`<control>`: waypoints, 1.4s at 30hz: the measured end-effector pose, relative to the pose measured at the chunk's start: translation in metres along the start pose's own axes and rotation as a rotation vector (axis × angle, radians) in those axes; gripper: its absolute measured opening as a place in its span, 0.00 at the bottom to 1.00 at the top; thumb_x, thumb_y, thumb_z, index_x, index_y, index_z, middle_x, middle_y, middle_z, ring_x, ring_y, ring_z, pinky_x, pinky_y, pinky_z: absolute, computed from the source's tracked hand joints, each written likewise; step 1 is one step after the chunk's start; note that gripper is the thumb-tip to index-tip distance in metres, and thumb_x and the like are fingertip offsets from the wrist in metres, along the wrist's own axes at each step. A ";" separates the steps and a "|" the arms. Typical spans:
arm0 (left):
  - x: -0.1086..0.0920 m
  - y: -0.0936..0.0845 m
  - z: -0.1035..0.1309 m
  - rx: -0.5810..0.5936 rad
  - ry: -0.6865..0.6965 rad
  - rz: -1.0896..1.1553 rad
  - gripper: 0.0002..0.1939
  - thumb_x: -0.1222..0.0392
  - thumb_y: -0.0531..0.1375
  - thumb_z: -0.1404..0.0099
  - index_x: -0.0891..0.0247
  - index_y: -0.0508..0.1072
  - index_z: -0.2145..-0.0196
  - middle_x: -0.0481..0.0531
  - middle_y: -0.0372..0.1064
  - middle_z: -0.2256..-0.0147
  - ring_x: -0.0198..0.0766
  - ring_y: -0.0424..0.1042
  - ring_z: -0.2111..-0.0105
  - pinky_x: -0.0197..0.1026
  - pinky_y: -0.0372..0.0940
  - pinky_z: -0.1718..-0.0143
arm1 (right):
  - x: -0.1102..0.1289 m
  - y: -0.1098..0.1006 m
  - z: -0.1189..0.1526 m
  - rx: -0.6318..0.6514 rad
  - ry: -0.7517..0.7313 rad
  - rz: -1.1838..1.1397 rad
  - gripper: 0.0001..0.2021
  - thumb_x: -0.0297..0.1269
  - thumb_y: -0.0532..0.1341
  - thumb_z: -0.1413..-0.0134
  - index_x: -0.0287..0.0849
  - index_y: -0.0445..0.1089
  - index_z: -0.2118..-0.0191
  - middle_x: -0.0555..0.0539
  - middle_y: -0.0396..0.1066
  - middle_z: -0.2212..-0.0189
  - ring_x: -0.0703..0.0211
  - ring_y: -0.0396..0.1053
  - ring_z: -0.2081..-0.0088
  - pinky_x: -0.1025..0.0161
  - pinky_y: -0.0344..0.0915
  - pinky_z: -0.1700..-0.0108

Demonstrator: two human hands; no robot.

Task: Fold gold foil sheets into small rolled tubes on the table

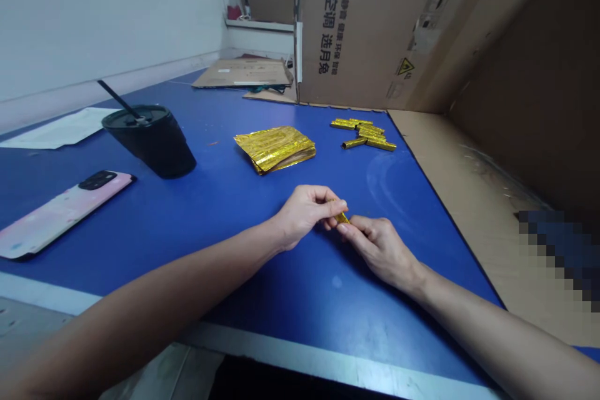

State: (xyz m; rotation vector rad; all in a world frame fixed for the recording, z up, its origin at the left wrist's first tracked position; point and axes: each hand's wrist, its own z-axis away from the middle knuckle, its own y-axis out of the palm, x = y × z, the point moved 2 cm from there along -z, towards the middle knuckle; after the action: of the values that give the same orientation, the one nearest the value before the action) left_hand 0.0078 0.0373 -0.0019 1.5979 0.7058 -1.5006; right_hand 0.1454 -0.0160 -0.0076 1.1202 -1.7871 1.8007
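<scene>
Both hands meet over the blue table around a small piece of gold foil paper (342, 217), which looks rolled or folded; most of it is hidden by fingers. My left hand (309, 209) pinches its upper left end between thumb and fingers. At the lower right end, my right hand (379, 244) is closed with its thumb and fingertips on the same piece. Beyond my left hand lies a stack of gold foil paper sheets (276, 147), their brown undersides showing at the edge. Several rolled gold paper tubes (370, 133) lie in a loose pile farther back on the right.
A dark cup with a straw (157, 140) stands at the left, near a pink phone (65, 212) and a white sheet (60, 128). Large cardboard boxes (365, 31) wall off the back and right. Flat cardboard (244, 72) lies at the far end of the blue table (225, 200).
</scene>
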 end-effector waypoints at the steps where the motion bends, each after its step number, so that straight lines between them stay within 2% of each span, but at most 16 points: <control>1: -0.001 -0.002 -0.001 -0.015 0.004 0.008 0.11 0.57 0.64 0.52 0.69 0.69 0.77 0.46 0.64 0.83 0.26 0.61 0.82 0.31 0.55 0.80 | -0.001 0.000 0.000 0.012 0.016 0.000 0.20 0.48 0.48 0.44 0.39 0.62 0.78 0.55 0.51 0.84 0.68 0.49 0.81 0.67 0.49 0.78; 5: -0.005 -0.008 -0.004 -0.076 0.015 0.049 0.09 0.59 0.64 0.51 0.68 0.69 0.78 0.45 0.64 0.83 0.26 0.62 0.83 0.30 0.56 0.80 | -0.001 0.000 -0.001 0.045 0.015 0.017 0.21 0.49 0.46 0.43 0.41 0.60 0.79 0.56 0.49 0.86 0.68 0.47 0.82 0.67 0.47 0.79; 10: -0.006 -0.011 -0.007 -0.103 0.004 0.045 0.08 0.61 0.62 0.48 0.68 0.68 0.78 0.44 0.62 0.85 0.25 0.61 0.84 0.29 0.55 0.82 | 0.003 -0.005 -0.003 -0.031 -0.131 0.258 0.19 0.45 0.45 0.42 0.42 0.56 0.81 0.54 0.51 0.86 0.67 0.50 0.83 0.66 0.48 0.77; 13: -0.008 -0.014 -0.008 -0.039 0.015 -0.095 0.10 0.58 0.60 0.46 0.68 0.68 0.77 0.45 0.63 0.84 0.25 0.61 0.84 0.29 0.55 0.83 | 0.001 -0.008 -0.003 -0.068 -0.204 0.514 0.20 0.44 0.44 0.42 0.42 0.56 0.81 0.52 0.57 0.86 0.66 0.51 0.83 0.65 0.46 0.77; 16: -0.010 -0.017 -0.009 0.002 -0.008 -0.302 0.13 0.54 0.57 0.42 0.67 0.67 0.77 0.45 0.62 0.85 0.25 0.58 0.87 0.29 0.51 0.87 | -0.002 -0.009 -0.002 -0.099 -0.213 0.779 0.20 0.44 0.44 0.41 0.42 0.61 0.79 0.48 0.65 0.83 0.64 0.56 0.82 0.64 0.43 0.78; 19: -0.010 -0.018 -0.009 0.010 -0.058 -0.332 0.09 0.59 0.54 0.40 0.67 0.67 0.74 0.45 0.62 0.85 0.25 0.57 0.89 0.29 0.50 0.88 | -0.003 -0.010 -0.003 -0.114 -0.177 0.894 0.20 0.44 0.44 0.41 0.41 0.64 0.77 0.46 0.68 0.80 0.62 0.59 0.80 0.64 0.43 0.77; 21: -0.010 -0.017 -0.009 0.011 -0.049 -0.312 0.05 0.65 0.52 0.41 0.68 0.67 0.71 0.45 0.63 0.83 0.25 0.59 0.87 0.28 0.52 0.87 | -0.002 -0.011 -0.004 -0.115 -0.129 0.841 0.20 0.47 0.45 0.42 0.41 0.65 0.76 0.46 0.68 0.79 0.62 0.60 0.79 0.64 0.44 0.77; 24: -0.009 -0.015 -0.010 0.018 0.026 -0.364 0.05 0.68 0.51 0.41 0.68 0.66 0.68 0.45 0.62 0.81 0.25 0.60 0.84 0.28 0.55 0.84 | -0.003 -0.015 -0.006 -0.099 -0.018 0.525 0.20 0.51 0.47 0.44 0.42 0.64 0.73 0.49 0.65 0.80 0.63 0.60 0.78 0.65 0.48 0.76; 27: -0.008 -0.010 -0.007 0.073 0.114 -0.471 0.07 0.68 0.51 0.41 0.67 0.66 0.65 0.44 0.61 0.80 0.26 0.61 0.82 0.29 0.58 0.81 | -0.005 -0.018 -0.009 -0.005 0.034 0.109 0.21 0.51 0.45 0.43 0.41 0.61 0.76 0.52 0.60 0.82 0.66 0.57 0.79 0.67 0.52 0.76; 30: -0.007 -0.002 -0.002 0.145 0.186 -0.517 0.07 0.68 0.51 0.41 0.66 0.66 0.65 0.44 0.62 0.79 0.27 0.63 0.79 0.30 0.60 0.77 | -0.005 -0.016 -0.009 0.136 0.034 -0.147 0.20 0.50 0.46 0.44 0.40 0.60 0.76 0.54 0.57 0.83 0.68 0.53 0.81 0.68 0.51 0.79; 32: -0.005 0.002 0.001 0.178 0.208 -0.533 0.07 0.67 0.50 0.41 0.66 0.65 0.64 0.44 0.63 0.78 0.27 0.63 0.78 0.30 0.60 0.76 | -0.004 -0.013 -0.008 0.185 0.035 -0.206 0.19 0.49 0.48 0.44 0.39 0.62 0.74 0.55 0.56 0.84 0.69 0.51 0.82 0.68 0.50 0.80; 34: -0.003 0.003 0.004 0.183 0.202 -0.552 0.07 0.65 0.50 0.40 0.66 0.65 0.64 0.45 0.64 0.77 0.27 0.63 0.79 0.31 0.60 0.76 | -0.004 -0.011 -0.006 0.166 0.017 -0.185 0.18 0.47 0.48 0.44 0.39 0.62 0.73 0.55 0.55 0.85 0.69 0.51 0.83 0.69 0.50 0.81; 38: -0.003 0.003 0.005 0.137 0.194 -0.673 0.10 0.59 0.49 0.38 0.65 0.65 0.72 0.45 0.64 0.79 0.27 0.61 0.81 0.30 0.57 0.79 | -0.003 -0.010 -0.005 0.066 -0.018 -0.065 0.17 0.46 0.48 0.43 0.39 0.62 0.75 0.55 0.54 0.85 0.69 0.51 0.82 0.69 0.50 0.80; 42: -0.005 -0.002 0.002 0.069 0.201 -0.688 0.10 0.60 0.49 0.39 0.65 0.63 0.75 0.43 0.61 0.83 0.25 0.58 0.85 0.29 0.54 0.82 | -0.003 -0.009 -0.005 0.107 0.055 -0.085 0.19 0.48 0.48 0.44 0.40 0.61 0.77 0.55 0.53 0.85 0.69 0.49 0.83 0.69 0.49 0.81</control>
State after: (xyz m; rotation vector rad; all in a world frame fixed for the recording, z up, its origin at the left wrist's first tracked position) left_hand 0.0048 0.0376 0.0028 1.6573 1.4375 -1.8607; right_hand 0.1525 -0.0088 -0.0036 1.1571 -1.6049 1.8771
